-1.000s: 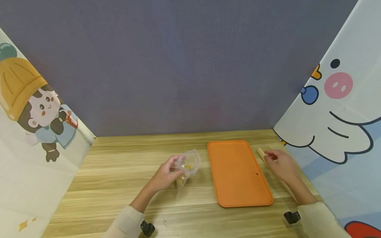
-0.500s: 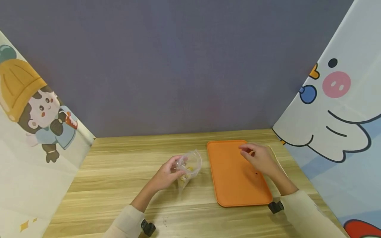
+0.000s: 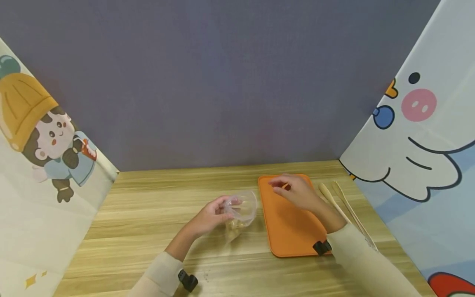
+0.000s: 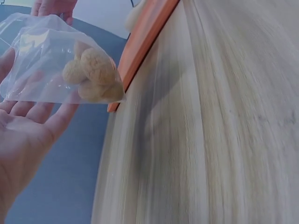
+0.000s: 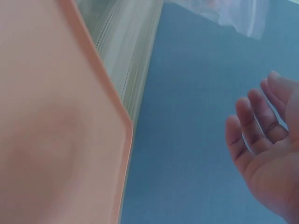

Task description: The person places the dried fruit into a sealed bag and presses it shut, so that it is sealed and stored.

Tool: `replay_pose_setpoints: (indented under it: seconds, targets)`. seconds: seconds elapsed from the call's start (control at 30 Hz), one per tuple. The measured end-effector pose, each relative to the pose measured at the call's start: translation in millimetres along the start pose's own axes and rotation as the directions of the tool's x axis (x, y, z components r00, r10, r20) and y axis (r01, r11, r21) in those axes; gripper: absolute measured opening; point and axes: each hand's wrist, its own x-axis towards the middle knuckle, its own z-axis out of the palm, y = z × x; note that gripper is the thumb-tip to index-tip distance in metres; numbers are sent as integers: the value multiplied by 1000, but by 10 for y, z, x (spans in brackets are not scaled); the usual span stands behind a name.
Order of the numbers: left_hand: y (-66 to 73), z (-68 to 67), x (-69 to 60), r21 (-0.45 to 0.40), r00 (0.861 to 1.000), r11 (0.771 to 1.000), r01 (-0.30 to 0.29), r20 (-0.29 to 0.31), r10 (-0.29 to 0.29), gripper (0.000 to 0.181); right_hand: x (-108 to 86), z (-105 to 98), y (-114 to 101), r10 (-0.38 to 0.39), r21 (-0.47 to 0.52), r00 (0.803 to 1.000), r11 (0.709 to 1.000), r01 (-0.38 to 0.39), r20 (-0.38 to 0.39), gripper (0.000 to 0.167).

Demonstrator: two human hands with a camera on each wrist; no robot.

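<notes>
My left hand point(image 3: 209, 218) holds a clear plastic bag point(image 3: 241, 206) left of the orange tray point(image 3: 287, 235), fingers and thumb at its open mouth. Several tan, rounded lumps point(image 4: 96, 74) lie in the bottom corner of the bag, shown best in the left wrist view. Over the tray's far part is my right hand point(image 3: 297, 192), its fingertips pointing toward the bag. In the right wrist view, those fingers point(image 5: 254, 121) are loosely bent, and I see nothing held. The tip of the right thumb is close to the index finger there.
Right of the tray lie two long, pale wooden arms point(image 3: 332, 200), drawing together toward the near right like tongs; my right sleeve point(image 3: 365, 255) partly covers them. The wood-grain table point(image 3: 156, 202) ends at a grey back panel point(image 3: 222, 90), with printed panels at both sides.
My right hand has moved left, from beside the wooden arms to over the tray, uncovering them. My left hand keeps the bag, shifting it slightly right, with its mouth spread wider.
</notes>
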Motion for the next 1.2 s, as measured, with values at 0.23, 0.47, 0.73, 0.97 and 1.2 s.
replay_pose_setpoints:
  seconds: [0.23,0.47,0.73,0.97,1.2]
  targets:
    - [-20,11,41,-87,996,995,-39,72,45,52,126,157,-127,-31,51,999,998,30,34,23]
    - [-46,-1,52,-165,984,984,-69,152,94,55,167,242,-161,-72,142,994,988,61,76,19]
    - [-54,-14,53,-187,979,980,-76,172,108,60,179,265,-192,-97,193,990,978,77,97,17]
    - [-77,-22,56,-203,973,976,-78,199,119,60,180,264,-191,-133,195,985,975,109,112,13]
    - [-110,-15,65,-237,960,969,-74,247,134,63,160,264,-244,-201,230,973,958,171,113,7]
